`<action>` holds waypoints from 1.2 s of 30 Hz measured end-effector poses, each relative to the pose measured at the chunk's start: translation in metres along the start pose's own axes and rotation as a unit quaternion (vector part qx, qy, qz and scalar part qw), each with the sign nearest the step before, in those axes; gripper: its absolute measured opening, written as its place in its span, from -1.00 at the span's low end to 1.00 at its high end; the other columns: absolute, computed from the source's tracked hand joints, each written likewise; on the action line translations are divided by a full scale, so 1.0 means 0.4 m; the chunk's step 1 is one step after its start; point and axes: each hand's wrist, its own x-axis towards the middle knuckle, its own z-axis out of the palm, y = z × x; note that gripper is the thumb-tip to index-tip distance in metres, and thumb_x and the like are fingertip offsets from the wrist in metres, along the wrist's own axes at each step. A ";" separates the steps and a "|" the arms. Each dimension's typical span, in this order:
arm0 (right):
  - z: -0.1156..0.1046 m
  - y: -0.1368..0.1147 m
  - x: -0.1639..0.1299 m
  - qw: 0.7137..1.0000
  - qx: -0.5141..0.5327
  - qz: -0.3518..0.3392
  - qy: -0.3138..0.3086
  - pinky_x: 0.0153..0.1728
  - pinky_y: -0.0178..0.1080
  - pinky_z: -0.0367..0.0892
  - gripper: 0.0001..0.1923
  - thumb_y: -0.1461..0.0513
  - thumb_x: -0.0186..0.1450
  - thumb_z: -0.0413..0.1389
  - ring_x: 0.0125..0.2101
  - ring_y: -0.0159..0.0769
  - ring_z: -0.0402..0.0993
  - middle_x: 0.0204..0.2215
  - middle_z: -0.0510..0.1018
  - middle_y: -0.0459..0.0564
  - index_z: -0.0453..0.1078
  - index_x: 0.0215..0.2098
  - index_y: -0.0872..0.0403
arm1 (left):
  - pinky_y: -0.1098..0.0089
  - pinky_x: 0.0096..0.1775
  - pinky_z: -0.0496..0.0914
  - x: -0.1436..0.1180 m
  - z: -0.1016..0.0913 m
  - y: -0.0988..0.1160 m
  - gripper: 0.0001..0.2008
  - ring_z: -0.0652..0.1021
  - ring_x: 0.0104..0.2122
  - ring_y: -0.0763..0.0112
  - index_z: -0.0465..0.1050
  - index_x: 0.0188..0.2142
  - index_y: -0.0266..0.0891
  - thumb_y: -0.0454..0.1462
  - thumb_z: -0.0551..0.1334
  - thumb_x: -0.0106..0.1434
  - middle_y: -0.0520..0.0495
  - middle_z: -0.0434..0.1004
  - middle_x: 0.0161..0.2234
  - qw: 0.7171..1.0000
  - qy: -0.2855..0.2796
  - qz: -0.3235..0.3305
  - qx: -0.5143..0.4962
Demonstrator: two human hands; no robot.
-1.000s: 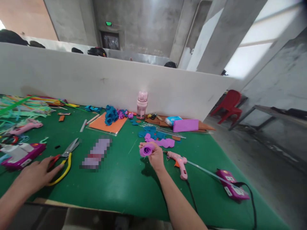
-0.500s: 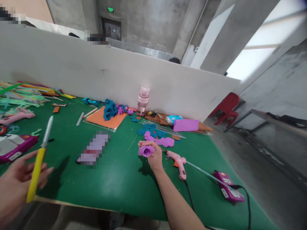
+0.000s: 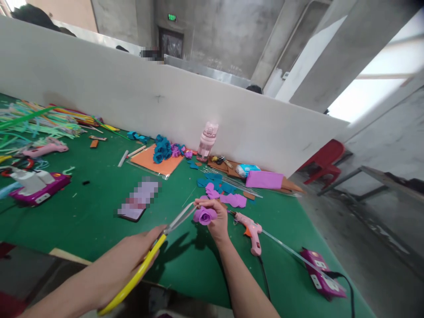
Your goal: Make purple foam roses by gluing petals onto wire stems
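Observation:
Yellow-handled scissors (image 3: pixel 149 260) are in my left hand (image 3: pixel 132 256), whose fingers are wrapped round the handles. Their narrow silver blades point up and to the right, with the tips beside my right fingertips; whether they touch anything there I cannot tell. My right hand (image 3: pixel 217 221) pinches a purple paper rose (image 3: pixel 204 216), its spiral centre facing me. Just to the right of that hand, a pink glue gun (image 3: pixel 250 229) lies on the green table (image 3: pixel 185 274), a long clear glue stick sticking out of its back.
Purple petal strips (image 3: pixel 233 200) and blue scraps (image 3: pixel 212 180) lie beyond my right hand. Finished blue flowers (image 3: pixel 162 150) sit on orange sheets (image 3: pixel 149 161). A phone (image 3: pixel 141 198), a pink bottle (image 3: pixel 207 141) and purple power strips (image 3: pixel 323 274) stand around. A white partition (image 3: pixel 132 92) borders the back.
My left hand has brought the scissors from the far left in to the rose. My right hand still holds the rose in nearly the same place. The view has shifted slightly left.

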 end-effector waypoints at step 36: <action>0.006 -0.013 -0.005 1.000 -0.006 -0.011 -0.008 -0.25 -0.14 0.42 -0.86 0.30 0.01 0.26 -0.31 -0.21 0.54 -0.34 0.60 -0.01 0.43 -0.43 0.04 | 0.37 -0.33 0.32 0.038 -0.005 0.045 -0.53 0.51 -0.41 0.25 0.16 0.02 -0.13 -0.30 0.08 0.07 -0.09 0.49 -0.40 0.997 -0.070 0.022 0.020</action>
